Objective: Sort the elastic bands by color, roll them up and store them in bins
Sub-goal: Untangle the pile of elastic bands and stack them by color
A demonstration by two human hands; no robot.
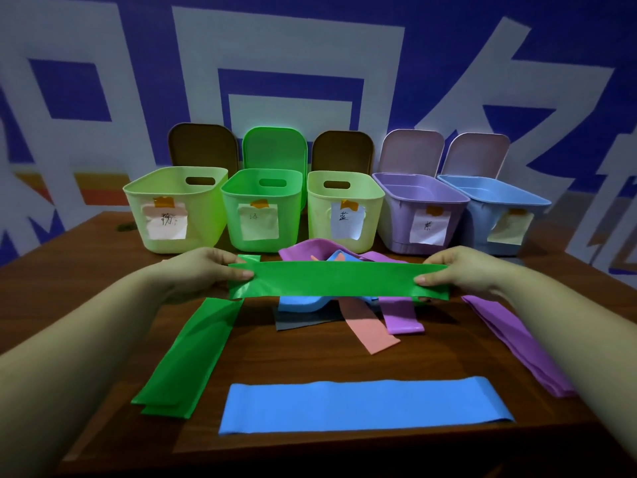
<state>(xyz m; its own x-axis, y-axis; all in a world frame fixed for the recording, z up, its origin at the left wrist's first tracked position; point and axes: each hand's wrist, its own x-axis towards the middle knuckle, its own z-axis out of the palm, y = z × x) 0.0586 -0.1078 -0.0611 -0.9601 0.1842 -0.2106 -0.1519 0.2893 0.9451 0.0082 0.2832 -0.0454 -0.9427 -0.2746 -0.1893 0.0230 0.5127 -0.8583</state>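
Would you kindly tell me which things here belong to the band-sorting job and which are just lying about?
Belonging to the job:
- green band held stretched by left hand and right hand
- green bands on table
- blue band
- purple bands
- mixed pile
- five labelled bins

Just lying about:
- lids propped behind the bins
- table
- patterned wall

Both bare forearms are extended forward from the lower corners of the view, converging toward the green band (339, 280), which is held stretched flat and level between the two hands. The left hand (206, 269) is closed on the band's left end, thumb laid on top, fingers curled beneath. The right hand (460, 270) is closed on the band's right end in the same manner, thumb tip visible on the upper face.
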